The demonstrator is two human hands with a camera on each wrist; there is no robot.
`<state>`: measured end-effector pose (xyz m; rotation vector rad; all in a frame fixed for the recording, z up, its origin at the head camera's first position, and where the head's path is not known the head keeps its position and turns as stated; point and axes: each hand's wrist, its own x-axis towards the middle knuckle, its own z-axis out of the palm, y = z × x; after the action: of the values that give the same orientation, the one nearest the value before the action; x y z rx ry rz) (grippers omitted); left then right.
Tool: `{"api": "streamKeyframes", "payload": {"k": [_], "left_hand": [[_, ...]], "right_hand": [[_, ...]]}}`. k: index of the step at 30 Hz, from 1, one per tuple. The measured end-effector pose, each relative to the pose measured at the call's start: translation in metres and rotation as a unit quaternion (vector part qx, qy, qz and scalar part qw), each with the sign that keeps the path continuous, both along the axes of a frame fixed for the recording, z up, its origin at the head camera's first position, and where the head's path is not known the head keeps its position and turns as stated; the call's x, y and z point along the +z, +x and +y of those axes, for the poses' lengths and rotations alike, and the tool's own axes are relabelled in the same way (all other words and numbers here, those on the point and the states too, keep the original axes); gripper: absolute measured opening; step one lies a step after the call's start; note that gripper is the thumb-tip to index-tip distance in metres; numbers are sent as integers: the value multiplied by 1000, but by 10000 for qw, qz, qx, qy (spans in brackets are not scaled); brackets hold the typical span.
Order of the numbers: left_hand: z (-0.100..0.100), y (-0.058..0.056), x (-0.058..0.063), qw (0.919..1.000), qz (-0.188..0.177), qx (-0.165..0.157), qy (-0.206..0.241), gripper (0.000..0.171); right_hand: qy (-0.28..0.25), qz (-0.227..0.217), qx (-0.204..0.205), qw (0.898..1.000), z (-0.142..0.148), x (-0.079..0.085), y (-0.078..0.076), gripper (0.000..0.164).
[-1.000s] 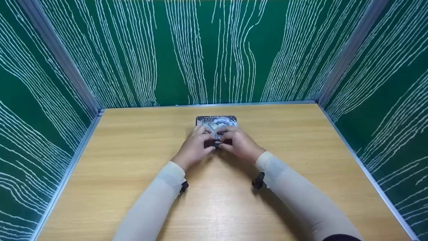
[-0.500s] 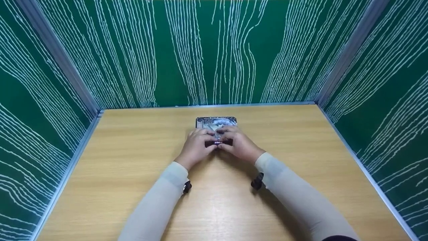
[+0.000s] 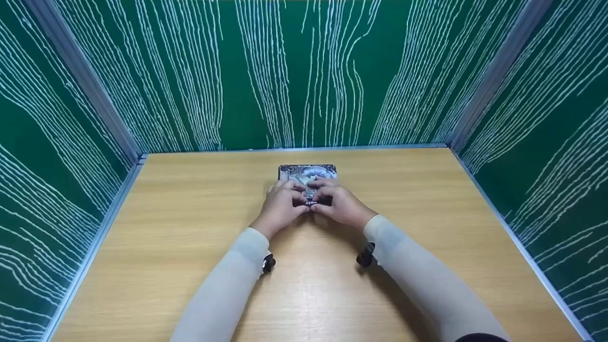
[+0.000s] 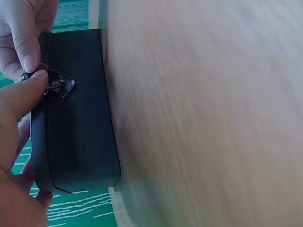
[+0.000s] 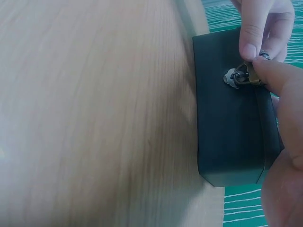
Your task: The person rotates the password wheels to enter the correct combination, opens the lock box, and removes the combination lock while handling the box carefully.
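A small dark box (image 4: pixel 83 130) stands on the table, its lid (image 3: pixel 311 172) printed with a blue and white picture. On its front face is a metal clasp plate (image 5: pixel 230 78), through which hangs what looks like a small brass-coloured padlock (image 5: pixel 254 74). My left hand (image 3: pixel 280 204) pinches the padlock from the left with thumb and forefinger. From the other side my right hand (image 3: pixel 341 204) pinches it too, the two thumb tips close together. Other fingers of both hands lie over the lid. Fingertips hide part of the padlock.
The wooden table (image 3: pixel 304 285) has a metal edge strip along its back and sides. Green panels (image 3: pixel 256 71) with white wavy lines rise behind it and on both sides. The box sits near the back edge, around the middle.
My left hand and forearm have shifted slightly right, bringing the left thumb closer to the right one at the padlock. The box and my right hand stay nearly in place.
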<state>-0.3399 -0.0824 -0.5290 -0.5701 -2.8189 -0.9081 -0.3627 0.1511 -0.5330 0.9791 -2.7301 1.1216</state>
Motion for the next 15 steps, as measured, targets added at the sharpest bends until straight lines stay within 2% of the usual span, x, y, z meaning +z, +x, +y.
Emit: {"api": "streamKeyframes", "payload": {"k": [4,11,15], "left_hand": [[0,-2,-1,9999,14,-5,-104,20],[-1,-3,-3,9998,-103,20,161,19],[-2,-2,-3,9999,-73,-7,143,20]], "right_hand": [[72,-4,-20,10000,-1,0,-1,11],[98,-82,-66,9999,-2,-1,-1,12],[65,-71,-76,9999,-2,-1,1,12]]}}
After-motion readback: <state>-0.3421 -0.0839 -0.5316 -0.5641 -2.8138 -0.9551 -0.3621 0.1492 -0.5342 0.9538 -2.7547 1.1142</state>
